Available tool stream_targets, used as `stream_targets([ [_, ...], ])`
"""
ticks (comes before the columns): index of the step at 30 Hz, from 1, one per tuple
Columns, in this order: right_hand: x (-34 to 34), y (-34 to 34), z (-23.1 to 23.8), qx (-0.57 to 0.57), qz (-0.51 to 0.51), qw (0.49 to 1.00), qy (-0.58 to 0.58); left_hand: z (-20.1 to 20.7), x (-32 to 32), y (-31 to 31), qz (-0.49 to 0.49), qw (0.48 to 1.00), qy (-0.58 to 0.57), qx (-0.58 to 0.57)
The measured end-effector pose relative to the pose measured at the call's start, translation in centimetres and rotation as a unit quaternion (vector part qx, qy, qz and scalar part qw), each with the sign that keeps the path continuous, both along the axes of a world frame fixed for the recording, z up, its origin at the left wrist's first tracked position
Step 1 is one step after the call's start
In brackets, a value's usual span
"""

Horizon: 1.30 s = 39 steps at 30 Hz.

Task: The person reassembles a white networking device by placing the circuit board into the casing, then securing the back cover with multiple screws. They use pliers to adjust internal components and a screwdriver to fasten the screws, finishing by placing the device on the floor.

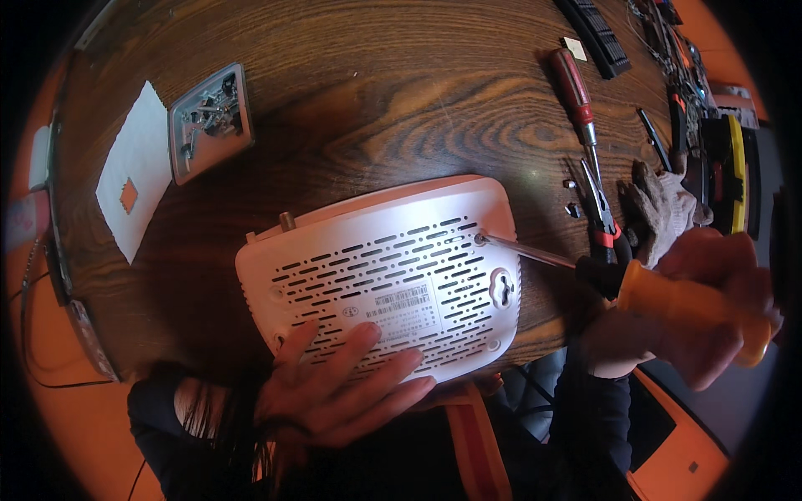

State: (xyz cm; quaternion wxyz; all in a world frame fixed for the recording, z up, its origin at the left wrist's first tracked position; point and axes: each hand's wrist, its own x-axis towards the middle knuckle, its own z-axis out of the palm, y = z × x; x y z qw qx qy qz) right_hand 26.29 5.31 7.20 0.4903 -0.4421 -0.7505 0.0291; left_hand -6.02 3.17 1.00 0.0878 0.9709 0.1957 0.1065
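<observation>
A white vented plastic device housing, looking like a router or set-top box (393, 284), lies underside up at the table's near edge. My left hand (342, 384) rests on its lower left part, fingers spread and flat. In my right hand (702, 309) is a screwdriver (677, 305) with a yellow handle, the fingers wrapped round it. Its shaft points left, and the tip meets a round screw hole near the housing's upper right corner. Whether a screw sits in that hole, I cannot tell. A metal connector (287, 221) sticks out of the housing's far side.
At the far left stands a clear tray (242, 125) of screws and small metal parts, beside a white paper sheet (138, 171). To the right lie a red-handled screwdriver (572, 88), long-nose pliers (600, 209), a work glove (660, 209) and a black slotted strip (597, 37).
</observation>
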Motion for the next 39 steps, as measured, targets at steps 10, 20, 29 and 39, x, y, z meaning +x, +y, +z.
stream_targets([
  [10, -2.3, 1.2, -0.1, -0.035, 0.079, 0.992, 0.094, 0.0, 0.6, -0.7, 0.038, 0.998, -0.045, -0.035],
  [20, -5.0, 1.9, -0.6, -0.066, 0.072, 0.985, 0.139, -2.3, 0.9, -0.9, 0.052, 0.989, -0.131, 0.033],
  [29, -5.2, 2.2, -0.8, -0.082, 0.057, 0.987, 0.125, -2.1, 0.9, -0.8, 0.048, 0.990, -0.134, 0.011],
  [39, -5.2, 2.3, -0.8, -0.098, 0.048, 0.988, 0.113, -1.8, 0.7, -0.6, 0.038, 0.992, -0.116, 0.015],
])
